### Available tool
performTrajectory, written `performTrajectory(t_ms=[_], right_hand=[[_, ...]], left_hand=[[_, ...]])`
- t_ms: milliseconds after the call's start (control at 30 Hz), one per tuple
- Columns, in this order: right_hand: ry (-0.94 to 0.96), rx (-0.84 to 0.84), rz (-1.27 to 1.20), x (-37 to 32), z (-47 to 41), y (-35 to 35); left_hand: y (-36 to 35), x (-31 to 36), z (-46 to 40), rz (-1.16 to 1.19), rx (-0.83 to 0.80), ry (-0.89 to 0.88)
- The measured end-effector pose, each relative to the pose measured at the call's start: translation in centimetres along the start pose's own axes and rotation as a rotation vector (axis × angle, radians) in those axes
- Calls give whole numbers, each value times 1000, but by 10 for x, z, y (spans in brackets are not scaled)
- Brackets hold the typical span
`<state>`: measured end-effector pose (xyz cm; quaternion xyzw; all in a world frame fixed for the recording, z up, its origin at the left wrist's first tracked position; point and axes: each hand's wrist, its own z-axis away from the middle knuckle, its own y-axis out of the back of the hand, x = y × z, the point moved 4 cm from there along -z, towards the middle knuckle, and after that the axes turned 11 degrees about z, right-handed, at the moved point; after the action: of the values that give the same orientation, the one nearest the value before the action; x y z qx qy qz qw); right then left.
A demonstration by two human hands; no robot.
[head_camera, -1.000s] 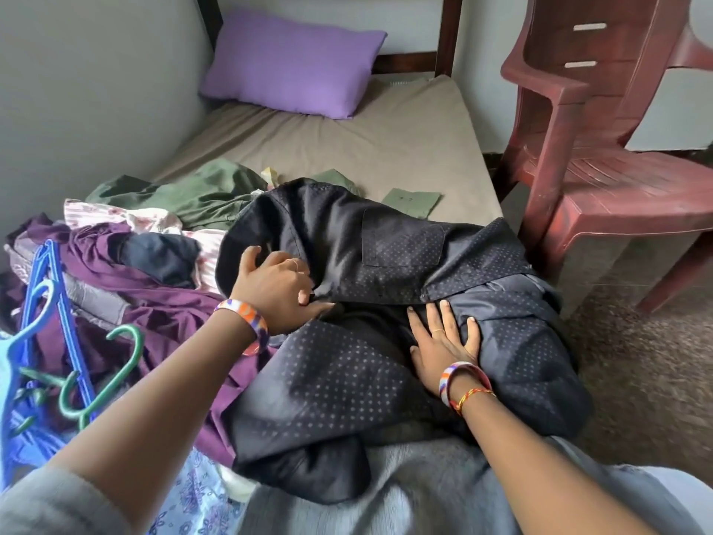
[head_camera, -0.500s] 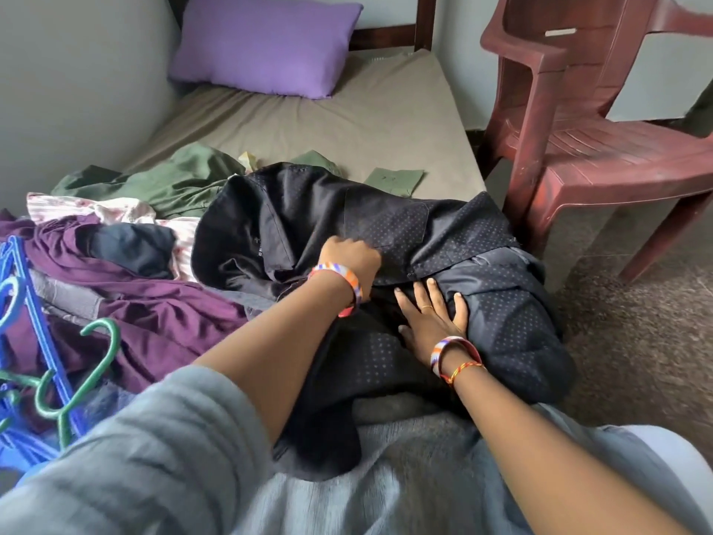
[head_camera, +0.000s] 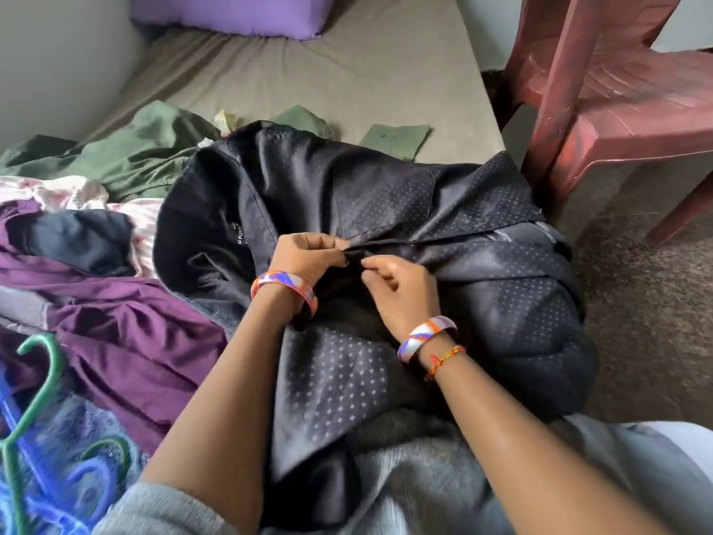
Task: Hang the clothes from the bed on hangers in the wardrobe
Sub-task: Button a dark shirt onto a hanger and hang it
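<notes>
Both hands meet at the middle of a black dotted satin shirt (head_camera: 386,202) on the bed; left hand (head_camera: 308,258) and right hand (head_camera: 401,291) each pinch its front edge, which runs left-right.

left hand (head_camera: 306,258): fingers curled, pinching | right hand (head_camera: 399,289): fingers curled, pinching | fingertips nearly meeting

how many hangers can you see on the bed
2, possibly more. A green hanger lies at the near left edge on the clothes pile, with a blue hanger beside and partly under it. The blur and frame edge may hide others.
</notes>
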<state>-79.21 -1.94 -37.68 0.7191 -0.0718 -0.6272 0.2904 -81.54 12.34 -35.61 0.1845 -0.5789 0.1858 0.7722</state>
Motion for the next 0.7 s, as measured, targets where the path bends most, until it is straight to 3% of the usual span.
performTrajectory(t_ms=[133,267,433,567,700], right_hand=[[31,-164,242,24,2,-18],[35,-212,289,30,1,-17],[-62,-115,32,24,5,-11],[-161,34,-274,6,0,-3],[-256,-42,-121,-1,-11,-20]], left_hand=[[2,-7,1,-74,-58,11],[4,-11,1,-91,-123,8],[3,-14,-5,-128,60,-42],[-4,-18,-10,-88,80,30],[-6,-19,-5,51,41,44]])
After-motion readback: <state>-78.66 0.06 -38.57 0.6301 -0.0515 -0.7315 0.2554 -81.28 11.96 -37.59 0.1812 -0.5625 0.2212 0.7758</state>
